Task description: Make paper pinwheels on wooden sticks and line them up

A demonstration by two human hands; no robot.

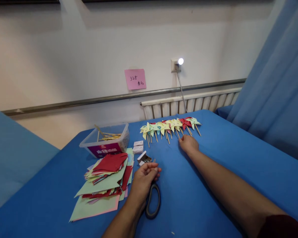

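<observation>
Blue cloth-covered worktop (213,172) carries everything, both forearms stretched over it. Left of the left hand: a loose stack of red, pale green and pink cut paper squares (105,180), its edge just beside the left wrist. Beyond that stack, further from the person, a clear rectangular plastic tub with a purple label (104,141), thin wooden sticks inside. Beyond the right hand, a row of small paper pinwheels on wooden sticks (170,127), yellow, pale green and red, laid side by side, stick ends pointing toward the person. Right hand (188,144) reaches far out, palm down, fingers curled, fingertips at the stick ends of the pinwheels near the middle of the row; cannot tell if it grips one. Left hand (144,180) sits nearer the person, fingers loosely curled in, fingertips pinched together; whether it holds something small is not clear. Black-handled scissors (152,201) lie under it, handle loops sticking out toward the person. Just beyond the left hand, small white boxes (138,147), one open white box with metal pins (144,158).
</observation>
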